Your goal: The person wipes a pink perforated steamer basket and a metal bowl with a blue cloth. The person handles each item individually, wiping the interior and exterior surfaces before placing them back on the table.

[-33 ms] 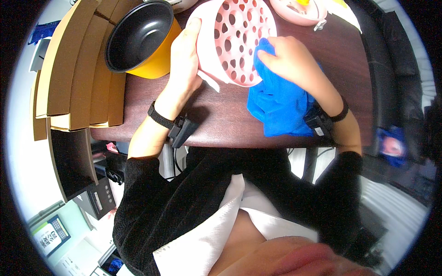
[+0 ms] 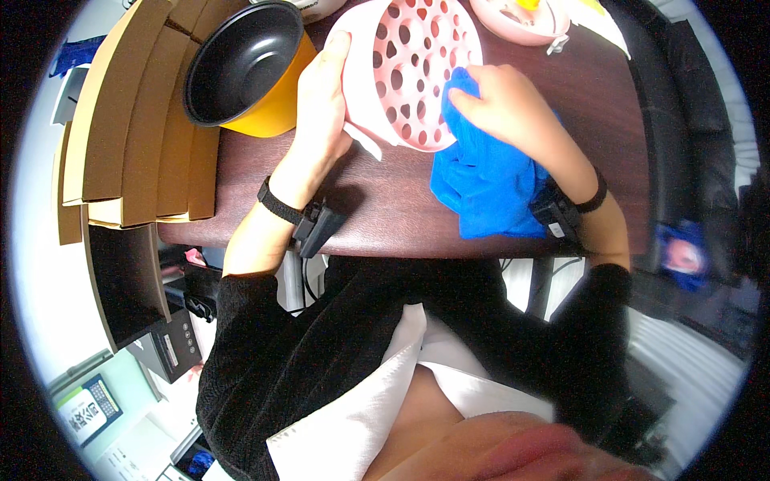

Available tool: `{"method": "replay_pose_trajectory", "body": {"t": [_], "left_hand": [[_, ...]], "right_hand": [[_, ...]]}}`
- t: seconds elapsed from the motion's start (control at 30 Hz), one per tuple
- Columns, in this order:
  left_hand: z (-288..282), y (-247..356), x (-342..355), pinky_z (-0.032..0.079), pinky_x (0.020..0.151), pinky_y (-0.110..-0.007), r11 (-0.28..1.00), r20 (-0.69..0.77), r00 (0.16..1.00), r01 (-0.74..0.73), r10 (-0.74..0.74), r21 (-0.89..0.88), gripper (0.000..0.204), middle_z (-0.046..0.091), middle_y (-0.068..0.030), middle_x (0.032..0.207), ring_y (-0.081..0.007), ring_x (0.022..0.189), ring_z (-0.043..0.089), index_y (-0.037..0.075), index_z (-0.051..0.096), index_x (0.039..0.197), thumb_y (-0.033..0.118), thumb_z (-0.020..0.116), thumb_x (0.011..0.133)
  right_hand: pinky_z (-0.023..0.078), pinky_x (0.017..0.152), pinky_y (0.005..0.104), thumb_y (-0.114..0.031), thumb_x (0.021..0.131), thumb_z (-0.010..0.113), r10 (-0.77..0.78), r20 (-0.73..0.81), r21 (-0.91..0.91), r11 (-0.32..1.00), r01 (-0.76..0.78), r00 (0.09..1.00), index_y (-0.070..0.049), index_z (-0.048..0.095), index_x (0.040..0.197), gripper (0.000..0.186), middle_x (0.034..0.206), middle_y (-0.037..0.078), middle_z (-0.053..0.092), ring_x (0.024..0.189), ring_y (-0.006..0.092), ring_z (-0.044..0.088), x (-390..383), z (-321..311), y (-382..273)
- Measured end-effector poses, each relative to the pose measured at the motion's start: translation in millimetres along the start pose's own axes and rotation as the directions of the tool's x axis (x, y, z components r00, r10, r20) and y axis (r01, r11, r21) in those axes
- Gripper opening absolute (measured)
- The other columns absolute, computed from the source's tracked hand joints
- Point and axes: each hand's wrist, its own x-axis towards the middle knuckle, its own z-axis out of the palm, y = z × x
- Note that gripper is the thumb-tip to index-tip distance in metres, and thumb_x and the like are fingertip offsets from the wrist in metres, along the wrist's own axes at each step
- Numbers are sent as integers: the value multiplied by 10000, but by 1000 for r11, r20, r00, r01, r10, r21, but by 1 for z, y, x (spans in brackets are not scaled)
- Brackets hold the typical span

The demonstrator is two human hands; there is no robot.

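The fingers of the right hand (image 2: 509, 100) pinch closed on a soft, crumpled blue cloth (image 2: 489, 176) at the lower right rim of a pink basket (image 2: 405, 68). The left hand (image 2: 321, 100) grips the basket's smooth wall, thumb flattened along it, other fingers mostly hidden. Held tipped over the tabletop (image 2: 385, 228), the basket turns its round-holed face rightward and up, that oval's long axis running away from the body. Left of it, a yellow pot (image 2: 257, 76) shows a glossy black hollow; beyond stand cardboard boxes (image 2: 140, 112). At upper right, a shallow pink dish (image 2: 533, 34) contains something yellow (image 2: 527, 3).
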Motion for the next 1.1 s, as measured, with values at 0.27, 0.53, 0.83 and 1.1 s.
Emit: {"method": "replay_pose_trajectory", "body": {"t": [0.27,0.53,0.83,1.1], "left_hand": [[0,2,-1,523,818,-293,999,-6,1000,-11,11,42,434,628,-86,1090,-144,932,617,0,546,1199,370,496,977],[2,2,-3,520,794,-262,998,-4,1000,-18,18,62,435,638,-76,1059,-115,891,620,-15,558,1169,369,527,968],[2,5,-9,489,693,-207,944,4,991,-126,131,306,354,654,-31,907,-49,763,583,-1,628,1002,345,565,958],[8,14,-11,519,733,-234,948,-9,995,-92,100,303,443,669,-73,965,-98,810,631,-24,597,1088,396,540,958]], "right_hand": [[532,646,458,-282,823,602,-483,-184,-205,871,447,856,-8,606,928,293,758,192,647,698,363,648,-5,-5,-7],[508,646,486,-338,779,600,41,-96,236,972,-17,995,55,614,742,394,722,286,600,693,443,620,1,4,2],[494,623,445,-287,826,631,-413,-166,-149,908,392,895,-9,624,853,280,718,215,610,695,367,624,-6,-56,23],[518,619,397,-304,832,633,-417,-291,-363,881,304,861,-31,611,916,287,795,131,648,687,304,647,4,-22,12]]}}
